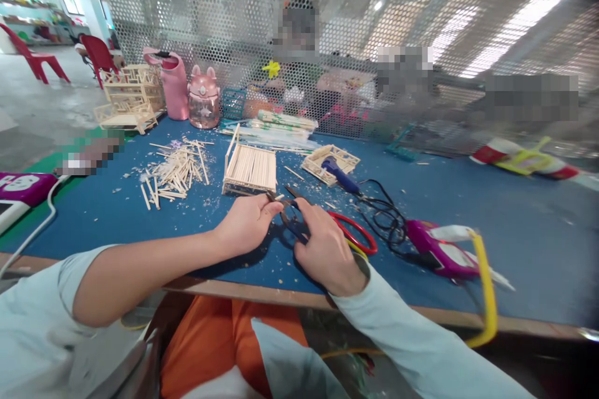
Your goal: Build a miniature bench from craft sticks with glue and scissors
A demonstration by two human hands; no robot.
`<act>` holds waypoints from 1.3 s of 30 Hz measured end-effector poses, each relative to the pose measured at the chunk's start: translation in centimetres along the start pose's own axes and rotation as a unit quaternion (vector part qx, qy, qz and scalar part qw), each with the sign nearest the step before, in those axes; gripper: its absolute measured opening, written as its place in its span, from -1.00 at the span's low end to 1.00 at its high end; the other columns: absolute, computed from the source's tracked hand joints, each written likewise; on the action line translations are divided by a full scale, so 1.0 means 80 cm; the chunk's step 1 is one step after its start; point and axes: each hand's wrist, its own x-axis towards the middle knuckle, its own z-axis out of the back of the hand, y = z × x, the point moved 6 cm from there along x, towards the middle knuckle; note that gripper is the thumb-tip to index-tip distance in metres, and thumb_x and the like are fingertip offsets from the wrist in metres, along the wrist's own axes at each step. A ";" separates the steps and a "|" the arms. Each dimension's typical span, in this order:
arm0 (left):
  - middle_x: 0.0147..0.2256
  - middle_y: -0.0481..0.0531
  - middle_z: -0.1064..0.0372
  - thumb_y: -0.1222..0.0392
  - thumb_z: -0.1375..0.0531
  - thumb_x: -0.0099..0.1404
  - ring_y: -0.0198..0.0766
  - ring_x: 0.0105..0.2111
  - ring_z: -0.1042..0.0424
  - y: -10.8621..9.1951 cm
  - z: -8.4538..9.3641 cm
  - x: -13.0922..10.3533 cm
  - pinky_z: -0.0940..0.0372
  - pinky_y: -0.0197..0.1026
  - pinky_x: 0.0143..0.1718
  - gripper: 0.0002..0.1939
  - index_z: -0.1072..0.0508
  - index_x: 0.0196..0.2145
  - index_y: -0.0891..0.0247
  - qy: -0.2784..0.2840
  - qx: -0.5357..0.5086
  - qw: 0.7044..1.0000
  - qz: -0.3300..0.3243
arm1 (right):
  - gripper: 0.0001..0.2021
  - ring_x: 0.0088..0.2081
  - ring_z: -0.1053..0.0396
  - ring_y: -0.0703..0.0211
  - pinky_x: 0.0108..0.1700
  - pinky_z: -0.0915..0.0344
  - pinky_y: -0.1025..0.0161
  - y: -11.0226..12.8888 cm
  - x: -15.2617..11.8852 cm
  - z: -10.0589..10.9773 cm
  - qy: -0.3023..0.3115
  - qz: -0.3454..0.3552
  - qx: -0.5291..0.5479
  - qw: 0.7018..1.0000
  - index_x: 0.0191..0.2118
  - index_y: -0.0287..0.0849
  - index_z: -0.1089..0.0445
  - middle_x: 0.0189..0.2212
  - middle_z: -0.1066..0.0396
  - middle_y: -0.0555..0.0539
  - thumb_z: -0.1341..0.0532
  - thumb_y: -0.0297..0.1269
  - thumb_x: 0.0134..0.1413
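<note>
My right hand point(322, 243) is wrapped round the dark handles of a pair of pliers point(292, 224), low over the blue table. My left hand point(248, 222) is closed at the plier jaws, thumb and finger pinching a small pale stick point(279, 197). Just beyond my hands stands a small slatted wooden frame point(253, 165) with an upright side at its left. Loose cut sticks point(180, 171) lie in a heap to its left. Behind my right hand is a flat stick frame point(322, 159) with a blue glue gun point(341, 176) resting on it.
Red-handled scissors point(362, 234) and a purple device point(442, 249) with black cable lie at the right. A pink bottle point(174, 84), a clear pink jar point(203, 100) and a stick model point(133, 96) stand at the back left. A perforated screen point(346, 25) borders the table, people behind it.
</note>
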 end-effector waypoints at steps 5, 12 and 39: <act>-0.60 -0.06 -0.21 0.03 0.08 0.34 -0.32 -0.55 -0.17 0.003 -0.001 0.001 -0.02 -0.25 -0.47 -0.60 -0.18 -0.60 0.23 0.012 0.019 0.999 0.032 | -0.41 -0.20 -0.34 -0.12 -0.12 -0.31 -0.01 -0.006 0.003 0.004 0.001 -0.001 -0.034 0.999 0.07 -0.35 -0.23 -0.28 -0.36 -0.27 -0.07 -0.53 -0.22; -0.59 -0.10 -0.15 0.07 0.07 0.32 -0.34 -0.53 -0.13 -0.009 0.000 0.005 -0.03 -0.28 -0.47 -0.65 -0.19 -0.58 0.24 0.090 -0.004 0.995 -0.033 | -0.40 -0.08 -0.38 0.01 -0.02 -0.30 0.10 -0.021 0.012 0.007 0.122 0.039 0.160 0.979 0.10 -0.30 -0.23 -0.07 -0.40 -0.24 -0.06 -0.49 -0.20; -0.40 0.02 -0.40 0.18 -0.02 0.34 -0.48 -0.63 -0.31 0.014 -0.027 0.005 -0.19 -0.41 -0.66 -0.82 -0.26 -0.17 0.34 0.173 -0.336 0.914 0.149 | -0.53 -0.08 -0.39 -0.15 -0.06 -0.28 0.02 -0.112 0.031 0.059 0.056 -0.107 -0.083 0.989 -0.03 -0.28 -0.39 -0.12 -0.44 -0.29 0.02 -0.05 0.16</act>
